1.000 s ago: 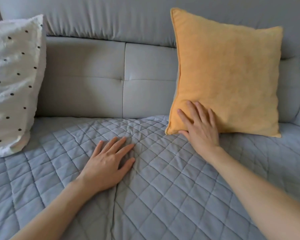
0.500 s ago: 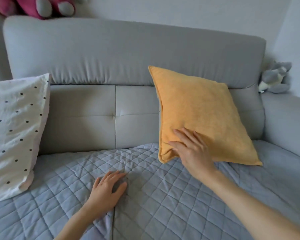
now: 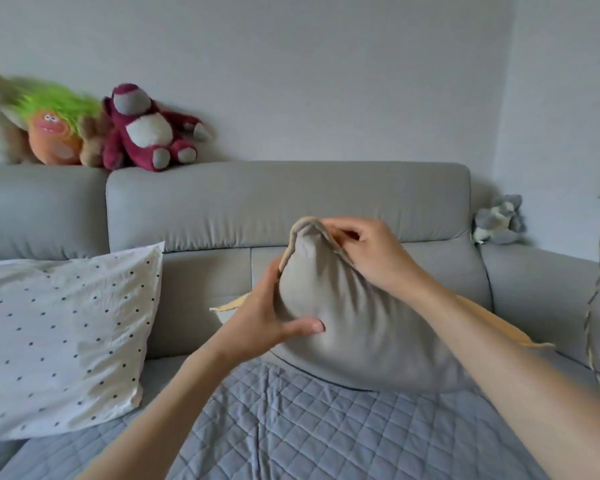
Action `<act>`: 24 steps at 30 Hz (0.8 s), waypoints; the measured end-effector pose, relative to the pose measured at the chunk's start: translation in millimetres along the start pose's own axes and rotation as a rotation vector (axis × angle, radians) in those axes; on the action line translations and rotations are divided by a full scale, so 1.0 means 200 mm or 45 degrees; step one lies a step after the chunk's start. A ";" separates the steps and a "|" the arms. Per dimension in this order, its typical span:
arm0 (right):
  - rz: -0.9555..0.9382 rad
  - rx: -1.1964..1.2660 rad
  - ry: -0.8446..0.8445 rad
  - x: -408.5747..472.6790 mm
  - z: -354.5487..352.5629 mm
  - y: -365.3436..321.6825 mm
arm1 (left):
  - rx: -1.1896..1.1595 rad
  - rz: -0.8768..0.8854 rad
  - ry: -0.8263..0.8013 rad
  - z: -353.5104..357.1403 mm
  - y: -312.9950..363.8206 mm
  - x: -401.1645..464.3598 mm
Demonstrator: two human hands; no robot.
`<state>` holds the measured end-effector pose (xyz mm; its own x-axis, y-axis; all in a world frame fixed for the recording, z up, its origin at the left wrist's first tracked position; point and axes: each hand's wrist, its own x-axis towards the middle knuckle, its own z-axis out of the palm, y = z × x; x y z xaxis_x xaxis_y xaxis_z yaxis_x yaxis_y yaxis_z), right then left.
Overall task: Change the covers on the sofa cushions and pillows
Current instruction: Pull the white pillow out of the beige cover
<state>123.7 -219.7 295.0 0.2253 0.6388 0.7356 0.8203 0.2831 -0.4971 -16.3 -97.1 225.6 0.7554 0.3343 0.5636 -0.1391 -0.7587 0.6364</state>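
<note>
Now, left hand (image 3: 260, 320) gripping cushion (image 3: 354, 327) side, right hand (image 3: 368, 251) pinching its top edge.

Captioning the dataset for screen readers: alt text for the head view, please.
Both hands hold a cushion, grey side up with a yellow edge, above a quilted sofa: the left hand grips its side, the right hand pinches its top corner. A dotted white pillow leans at left; plush toys sit on the backrest.

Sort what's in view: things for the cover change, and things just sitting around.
For the job: yellow-and-grey cushion, left hand, right hand, polka-dot pillow.

Lying about: maroon plush bear, green-haired plush, grey plush.
</note>
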 end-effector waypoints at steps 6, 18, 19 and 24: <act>0.054 -0.045 0.036 0.13 -0.12 -0.27 | 0.195 -0.099 0.616 -0.07 0.21 0.02; 0.028 -0.726 0.091 -0.13 -0.12 -0.17 | -0.770 -0.591 1.249 -0.39 0.29 -0.03; 0.003 -0.756 0.131 -0.13 -0.10 -0.18 | -0.817 -0.637 1.224 -0.39 0.24 -0.06; 0.194 -0.803 0.025 -0.25 0.06 -0.04 | -0.943 -0.968 0.918 -0.28 -0.02 -0.26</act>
<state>98.6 -244.3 257.3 0.3683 0.6237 0.6895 0.9282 -0.2881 -0.2353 -91.4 -79.9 222.9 0.3177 0.9463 -0.0602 -0.3245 0.1682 0.9308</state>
